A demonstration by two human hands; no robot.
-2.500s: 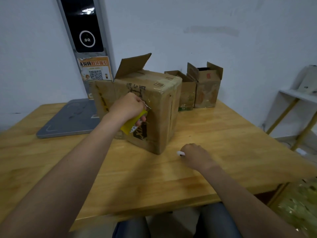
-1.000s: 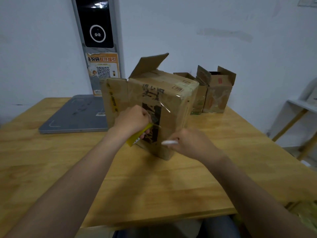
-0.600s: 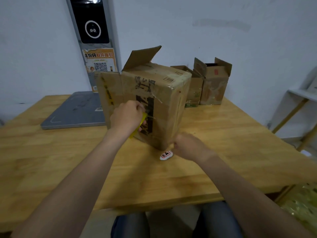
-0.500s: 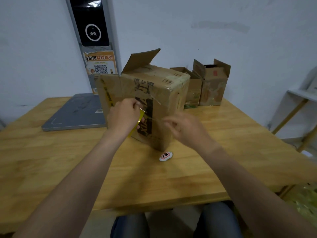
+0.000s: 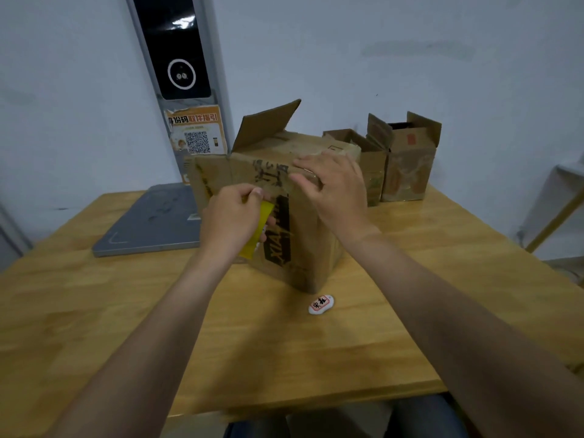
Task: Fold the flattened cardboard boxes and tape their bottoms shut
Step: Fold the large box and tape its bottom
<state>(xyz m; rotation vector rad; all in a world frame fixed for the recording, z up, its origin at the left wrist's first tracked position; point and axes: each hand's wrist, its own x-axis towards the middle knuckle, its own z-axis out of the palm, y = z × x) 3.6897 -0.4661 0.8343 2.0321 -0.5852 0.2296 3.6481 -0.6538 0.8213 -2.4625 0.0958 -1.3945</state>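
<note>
Box (image 5: 303, 248): mid-bench (image 5: 126, 311), printed face towards me, flaps open at the far left.
Left hand (image 5: 230, 222): fingers curled round a yellow tape roll (image 5: 251, 246), held against that face.
Right hand (image 5: 335, 191): fingers straight, pressing the top front edge.
Handling: I judge it empty and light, apt to slide; the walls give, the corners stay stiff.
Hold: I'd brace the top edge and corners.
Nearby: small white oval object (image 5: 321, 305) just in front of the box.

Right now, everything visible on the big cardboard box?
The big cardboard box is worn, brown, with black print down its near face. It stands on the wooden table, corner toward the camera, one flap raised behind, another spread left. The right hand presses its top edge; the left hand holds a yellow item at its face.
</note>
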